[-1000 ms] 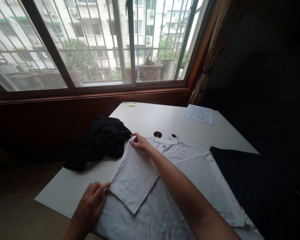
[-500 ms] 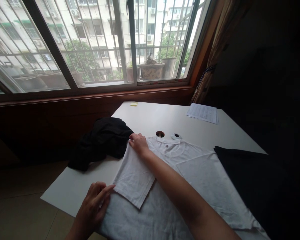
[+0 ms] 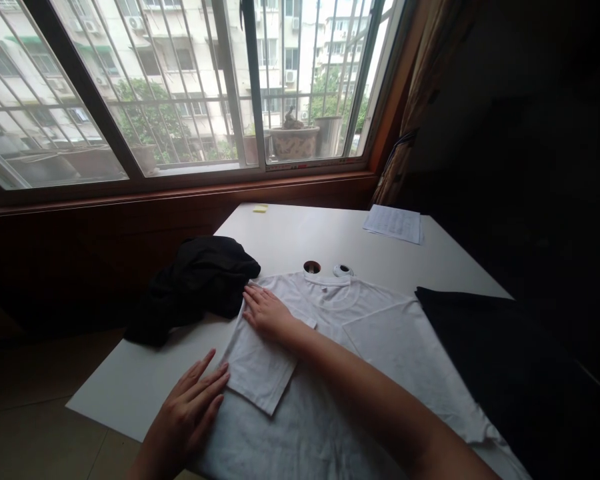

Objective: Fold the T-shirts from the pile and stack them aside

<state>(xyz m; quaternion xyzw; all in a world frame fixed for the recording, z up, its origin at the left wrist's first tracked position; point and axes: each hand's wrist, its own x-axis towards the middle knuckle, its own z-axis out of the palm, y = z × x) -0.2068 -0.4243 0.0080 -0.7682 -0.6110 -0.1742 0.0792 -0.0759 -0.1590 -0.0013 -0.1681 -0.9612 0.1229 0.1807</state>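
Lying flat on folded sleeve: right hand (image 3: pixel 267 313), open, fingers extended side by side, gripping nothing. Left hand (image 3: pixel 187 407) open too, fingers slightly spread, tips at the shirt's left edge. White shirt (image 3: pixel 380 353) spread on table (image 3: pixel 275 233), collar toward window (image 3: pixel 190 87); black cloth (image 3: pixel 205 277) just beside.

Plain white shirt (image 3: pixel 375 333), black cloth (image 3: pixel 200 277)

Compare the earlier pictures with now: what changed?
The right hand has let go of its pinch on the corner of the white shirt, shifted slightly nearer the wearer, and now lies flat on the folded part. The left hand has spread its fingers beside the fold. The black cloth and papers stayed put.
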